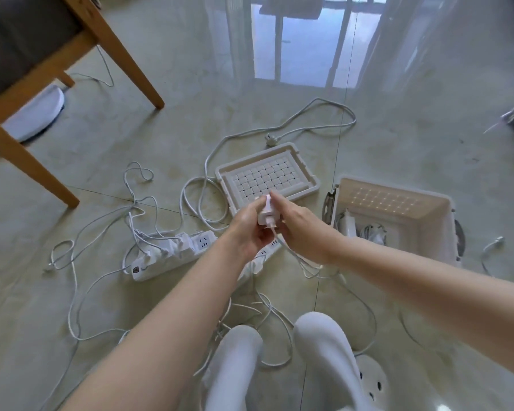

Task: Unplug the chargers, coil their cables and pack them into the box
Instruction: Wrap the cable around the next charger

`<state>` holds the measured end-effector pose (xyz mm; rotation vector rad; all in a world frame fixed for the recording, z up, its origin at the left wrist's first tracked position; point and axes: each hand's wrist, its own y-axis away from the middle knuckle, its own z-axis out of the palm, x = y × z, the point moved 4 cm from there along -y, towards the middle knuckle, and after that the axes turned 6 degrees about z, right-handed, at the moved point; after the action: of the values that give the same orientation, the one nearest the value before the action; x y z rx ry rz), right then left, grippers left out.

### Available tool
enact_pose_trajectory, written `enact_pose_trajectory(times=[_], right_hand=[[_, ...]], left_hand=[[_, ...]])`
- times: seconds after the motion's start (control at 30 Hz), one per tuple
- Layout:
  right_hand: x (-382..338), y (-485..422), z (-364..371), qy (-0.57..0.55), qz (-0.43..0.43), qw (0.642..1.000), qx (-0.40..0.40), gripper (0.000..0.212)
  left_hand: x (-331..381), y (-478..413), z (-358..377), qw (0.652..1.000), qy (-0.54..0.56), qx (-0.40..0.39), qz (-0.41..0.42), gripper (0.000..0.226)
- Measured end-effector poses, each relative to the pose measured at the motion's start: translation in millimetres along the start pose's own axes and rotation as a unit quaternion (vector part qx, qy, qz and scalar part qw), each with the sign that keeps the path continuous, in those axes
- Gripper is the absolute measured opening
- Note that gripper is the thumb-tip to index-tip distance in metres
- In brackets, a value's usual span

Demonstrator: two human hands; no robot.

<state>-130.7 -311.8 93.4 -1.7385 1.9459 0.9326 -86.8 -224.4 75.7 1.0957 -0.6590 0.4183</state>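
Hands: left hand (pixel 249 232) and right hand (pixel 304 232) both pinch one charger (pixel 266 213).
Box (pixel 422 218): open-topped, near the right hand, not touching.

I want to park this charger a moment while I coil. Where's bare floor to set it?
Bare floor: beyond the box, right of the lid; also between the chair leg and the lid. Crowded: cables tangle around the power strip and by the knees, below the left hand and right hand gripping the charger.
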Motion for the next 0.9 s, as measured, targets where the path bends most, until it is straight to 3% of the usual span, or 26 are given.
enact_pose_trajectory(times=[0.07,0.17,0.27,0.4,0.57,0.7,0.8,0.9], right_hand=[[-12,11,-8,-0.136,0.080,0.987,0.018,0.050],[-25,26,-2,-0.305,0.124,0.943,-0.040,0.033],[-33,44,-5,-0.186,0.103,0.976,-0.052,0.017],[-54,69,-20,-0.044,-0.014,0.999,-0.024,0.031],[-68,79,-30,0.184,-0.126,0.974,-0.041,0.015],[-81,86,-39,0.252,-0.122,0.958,-0.065,0.019],[-84,87,-52,0.304,-0.097,0.947,-0.044,0.026],[-95,91,-70,0.341,-0.053,0.938,0.034,0.029]], left_hand=[[8,10,4,0.999,0.027,0.010,0.023,0.037],[19,26,10,0.995,0.087,0.030,0.044,0.051],[27,42,12,0.986,0.154,0.039,0.043,0.053],[37,72,13,0.983,0.176,-0.056,0.016,0.051],[54,125,14,0.980,-0.009,-0.193,0.048,0.045],[58,165,14,0.928,-0.214,-0.301,0.048,0.046],[58,191,10,0.881,-0.365,-0.299,0.038,0.043],[54,204,-3,0.831,-0.502,-0.232,0.056,0.035]])
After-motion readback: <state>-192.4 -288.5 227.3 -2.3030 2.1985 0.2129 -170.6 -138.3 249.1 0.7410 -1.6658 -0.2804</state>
